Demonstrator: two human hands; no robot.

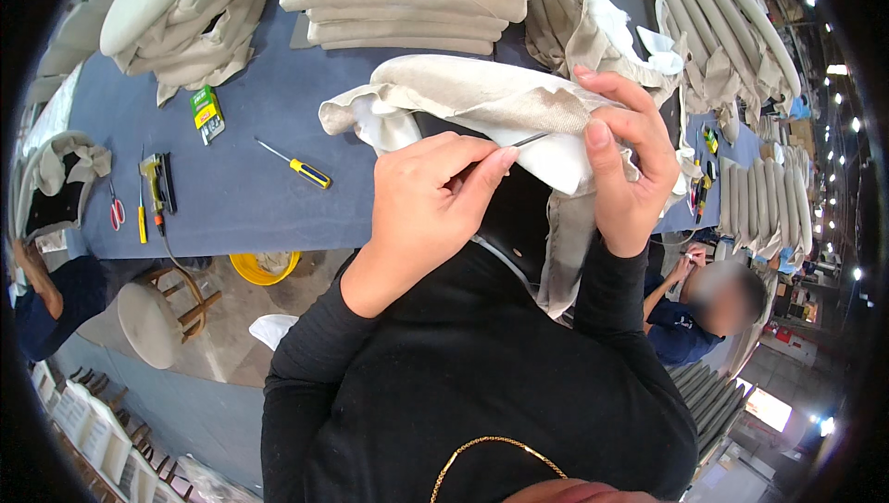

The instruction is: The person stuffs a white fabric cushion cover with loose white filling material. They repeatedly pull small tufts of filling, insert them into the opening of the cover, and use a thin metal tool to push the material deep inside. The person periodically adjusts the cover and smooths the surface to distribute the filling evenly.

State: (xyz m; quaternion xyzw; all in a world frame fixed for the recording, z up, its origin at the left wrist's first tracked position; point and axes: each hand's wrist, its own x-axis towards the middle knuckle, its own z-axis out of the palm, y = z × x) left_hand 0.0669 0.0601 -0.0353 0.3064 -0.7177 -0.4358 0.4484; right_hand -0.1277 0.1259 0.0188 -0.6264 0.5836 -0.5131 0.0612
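A padded piece with a beige fabric cover (472, 81) is held up in front of my chest, its white padding (556, 158) and dark underside showing below the loose fabric edge. My left hand (431, 190) is closed in a pinch on a thin dark metal tool (532, 140), whose tip points right, against the padding; its handle is hidden in the fingers. The fabric edge is gripped by my right hand (630, 146), thumb in front and fingers behind. A strip of beige cloth (567, 244) hangs beneath that hand.
On the blue-grey table (241, 197) lie a yellow-handled screwdriver (301, 169), a green and yellow box (206, 116), a staple gun (156, 183) and red-handled scissors (116, 211). Stacked beige cushions (407, 3) stand behind. A yellow bucket (264, 267) is below. Co-workers sit at both sides.
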